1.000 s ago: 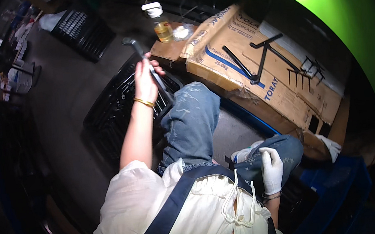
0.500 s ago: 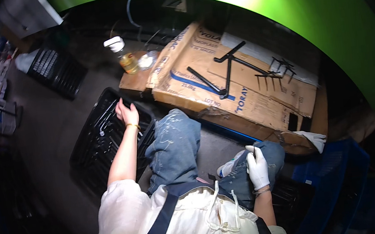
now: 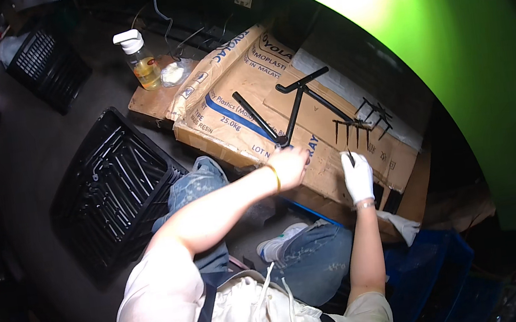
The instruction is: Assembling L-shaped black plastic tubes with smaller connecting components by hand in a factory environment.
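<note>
Two black rods joined in a V lie flat on a flattened brown cardboard box, the corner pointed toward the person's body. That corner is just beyond the bare left hand, a little up and to the left of its curled fingers; the rods run away from the hand, one slanting up-left, the other rising slightly right. Whether the left fingertips touch the corner or grip anything is hidden by the hand itself, so I cannot tell if they are closed on it.

Of the two hands, the left is clearly the nearer to the V. The right hand in a white knit glove sits to the right, thumb and fingers pinched together on a slim dark piece too small to identify. Just above those gloved fingers lies a black comb-like strip with thin prongs, its spine slanting down to the right and its prongs aimed at the person. Another long black rod with a crossbar slants from the top of the V toward this strip.

Well apart on the left, an open black plastic crate on the floor holds many slim dark and shiny bars.
</note>
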Action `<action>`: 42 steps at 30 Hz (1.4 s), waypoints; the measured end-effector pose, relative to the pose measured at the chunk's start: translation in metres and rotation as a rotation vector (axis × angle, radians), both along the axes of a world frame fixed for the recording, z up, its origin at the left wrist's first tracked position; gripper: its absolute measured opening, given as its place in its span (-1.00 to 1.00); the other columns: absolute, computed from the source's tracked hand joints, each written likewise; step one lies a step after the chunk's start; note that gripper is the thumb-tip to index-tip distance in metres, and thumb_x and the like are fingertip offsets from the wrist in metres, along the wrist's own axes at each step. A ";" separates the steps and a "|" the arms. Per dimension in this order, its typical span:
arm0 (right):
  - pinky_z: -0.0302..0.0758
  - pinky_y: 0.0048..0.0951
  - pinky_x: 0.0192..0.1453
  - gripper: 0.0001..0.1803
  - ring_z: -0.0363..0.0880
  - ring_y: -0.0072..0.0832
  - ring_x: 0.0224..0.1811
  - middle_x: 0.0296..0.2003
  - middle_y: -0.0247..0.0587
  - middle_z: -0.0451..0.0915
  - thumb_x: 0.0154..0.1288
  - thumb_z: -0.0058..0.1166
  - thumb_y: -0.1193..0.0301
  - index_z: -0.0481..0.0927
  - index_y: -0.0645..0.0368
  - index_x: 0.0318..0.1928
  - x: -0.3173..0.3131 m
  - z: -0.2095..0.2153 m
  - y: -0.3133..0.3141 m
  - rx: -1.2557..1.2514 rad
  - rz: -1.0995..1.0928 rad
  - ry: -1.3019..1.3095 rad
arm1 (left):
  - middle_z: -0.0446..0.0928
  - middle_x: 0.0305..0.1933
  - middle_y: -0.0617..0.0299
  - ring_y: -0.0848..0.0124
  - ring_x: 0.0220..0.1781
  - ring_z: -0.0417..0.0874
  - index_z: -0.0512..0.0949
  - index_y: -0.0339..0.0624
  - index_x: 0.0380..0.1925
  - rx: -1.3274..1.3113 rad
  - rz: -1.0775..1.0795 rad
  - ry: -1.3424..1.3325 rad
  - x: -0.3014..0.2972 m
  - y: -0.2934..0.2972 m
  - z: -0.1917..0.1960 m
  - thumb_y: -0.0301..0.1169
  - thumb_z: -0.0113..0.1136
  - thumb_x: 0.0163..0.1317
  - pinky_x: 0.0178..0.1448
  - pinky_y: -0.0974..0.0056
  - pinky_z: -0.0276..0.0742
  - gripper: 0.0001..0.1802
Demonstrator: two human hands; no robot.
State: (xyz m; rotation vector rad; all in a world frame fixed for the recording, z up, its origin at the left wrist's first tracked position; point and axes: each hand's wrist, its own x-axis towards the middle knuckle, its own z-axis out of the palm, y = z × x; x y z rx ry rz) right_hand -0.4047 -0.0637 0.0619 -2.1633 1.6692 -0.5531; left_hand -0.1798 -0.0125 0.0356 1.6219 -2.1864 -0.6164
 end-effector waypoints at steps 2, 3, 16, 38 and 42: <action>0.50 -0.12 0.06 -0.68 0.58 0.04 -0.09 -0.15 0.11 0.61 0.38 0.02 0.23 0.65 0.22 -0.10 0.008 -0.023 -0.042 0.010 -0.014 0.082 | 0.59 -0.05 0.02 0.08 0.02 0.64 0.52 -0.22 -0.02 0.112 -0.095 -0.180 -0.008 0.009 0.001 -0.42 0.14 0.09 0.05 0.04 0.55 -0.61; 0.50 -0.12 0.08 -0.67 0.58 0.04 -0.08 -0.12 0.10 0.60 0.38 0.01 0.23 0.65 0.21 -0.08 0.018 -0.041 -0.065 0.013 -0.029 0.136 | 0.59 -0.02 0.02 0.09 0.04 0.64 0.52 -0.23 -0.01 0.206 -0.146 -0.188 -0.005 0.008 0.000 -0.42 0.15 0.10 0.05 0.03 0.55 -0.59; 0.48 -0.12 0.21 -0.49 0.51 0.03 0.16 0.19 0.19 0.41 0.32 0.06 0.31 0.38 0.25 0.23 0.034 -0.163 -0.215 0.100 -0.208 0.437 | 0.56 -0.14 0.13 0.17 -0.11 0.63 0.53 -0.16 -0.13 0.145 -0.044 -0.086 -0.003 -0.006 0.003 -0.39 0.11 0.09 0.01 0.10 0.50 -0.70; 0.55 -0.21 0.12 -0.71 0.49 -0.15 0.19 0.05 -0.03 0.56 0.30 -0.06 0.34 0.59 0.11 -0.03 -0.146 -0.058 -0.195 -0.017 -0.333 1.099 | 0.58 -0.23 0.09 0.15 -0.13 0.66 0.53 -0.18 -0.18 0.020 0.035 0.001 0.003 -0.026 0.013 -0.33 0.12 0.20 -0.06 0.06 0.57 -0.77; 0.58 -0.16 0.06 -0.69 0.63 -0.10 0.00 -0.08 0.03 0.63 0.16 0.02 0.39 0.62 0.11 -0.08 -0.097 -0.029 -0.131 0.135 -0.217 1.042 | 0.58 -0.23 0.07 0.12 -0.14 0.67 0.53 -0.20 -0.20 0.023 0.066 -0.007 0.003 -0.026 0.009 -0.33 0.10 0.21 -0.06 0.06 0.58 -0.77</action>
